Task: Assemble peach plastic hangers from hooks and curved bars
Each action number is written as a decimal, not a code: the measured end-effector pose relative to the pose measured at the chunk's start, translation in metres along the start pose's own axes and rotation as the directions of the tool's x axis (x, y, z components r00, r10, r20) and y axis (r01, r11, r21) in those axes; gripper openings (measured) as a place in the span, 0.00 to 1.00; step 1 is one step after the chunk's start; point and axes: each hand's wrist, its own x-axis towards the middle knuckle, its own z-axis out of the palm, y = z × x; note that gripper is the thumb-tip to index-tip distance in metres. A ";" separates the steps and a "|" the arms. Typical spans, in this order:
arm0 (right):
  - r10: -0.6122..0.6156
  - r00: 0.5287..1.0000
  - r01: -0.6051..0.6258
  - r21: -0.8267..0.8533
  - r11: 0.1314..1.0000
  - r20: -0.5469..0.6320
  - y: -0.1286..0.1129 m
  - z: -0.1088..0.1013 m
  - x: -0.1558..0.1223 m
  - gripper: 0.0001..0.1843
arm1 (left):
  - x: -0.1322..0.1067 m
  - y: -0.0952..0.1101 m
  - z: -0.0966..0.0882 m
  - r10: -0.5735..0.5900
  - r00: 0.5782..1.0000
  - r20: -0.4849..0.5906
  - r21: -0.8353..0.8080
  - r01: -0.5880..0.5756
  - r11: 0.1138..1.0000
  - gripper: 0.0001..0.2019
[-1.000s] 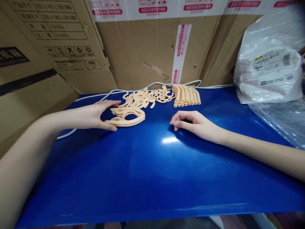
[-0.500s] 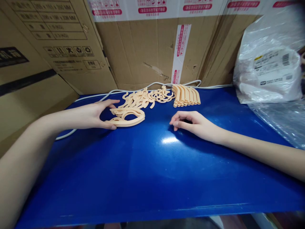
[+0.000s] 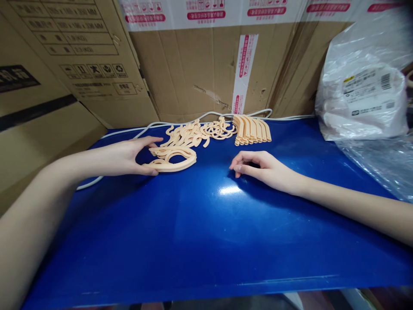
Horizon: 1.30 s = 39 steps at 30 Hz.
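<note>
My left hand (image 3: 132,156) is at the left end of a small stack of curved beige pieces (image 3: 180,167), which look like folding hanger arms. The thumb presses its near side and the fingers reach round the far side, with the index finger stretched out past it. My right hand (image 3: 254,165) rests on the table to the right, its fingers loosely curled in toward the thumb, and nothing shows in it. Just behind the stack lies a loose pile of beige curved arms (image 3: 187,134). Beside that are beige hooks (image 3: 219,129) and a neat row of bent beige pieces (image 3: 253,129).
A blue table (image 3: 206,241) spreads out beneath both hands. Cardboard boxes (image 3: 193,69) wall the back and left. A white cable (image 3: 151,125) runs along the back edge and down the left. Clear plastic bags with a white label (image 3: 368,92) sit at the back right.
</note>
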 end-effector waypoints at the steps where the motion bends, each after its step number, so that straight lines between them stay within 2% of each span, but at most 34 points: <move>1: -0.001 1.000 0.001 0.000 1.000 0.001 0.000 0.000 0.000 0.08 | 0.000 0.000 0.000 -0.004 1.000 -0.001 0.003 0.004 1.000 0.50; 14: 0.006 1.000 -0.006 -0.032 0.999 -0.006 -0.003 0.002 0.000 0.10 | -0.001 -0.005 0.000 -0.010 0.999 -0.032 -0.069 0.008 0.998 0.50; 19: 0.008 1.000 -0.008 -0.031 0.999 -0.006 -0.003 0.002 -0.001 0.11 | -0.001 -0.005 -0.004 -0.020 0.998 -0.054 -0.095 0.014 0.995 0.47; 31: 0.014 1.000 -0.014 -0.024 1.000 0.000 -0.005 0.002 -0.001 0.10 | -0.001 -0.010 -0.003 -0.002 1.000 -0.014 -0.060 0.001 0.998 0.42; 39: 0.008 1.000 -0.008 -0.028 1.000 0.002 -0.004 0.001 -0.001 0.10 | -0.003 -0.012 -0.009 -0.015 1.000 0.000 -0.124 0.015 0.992 0.39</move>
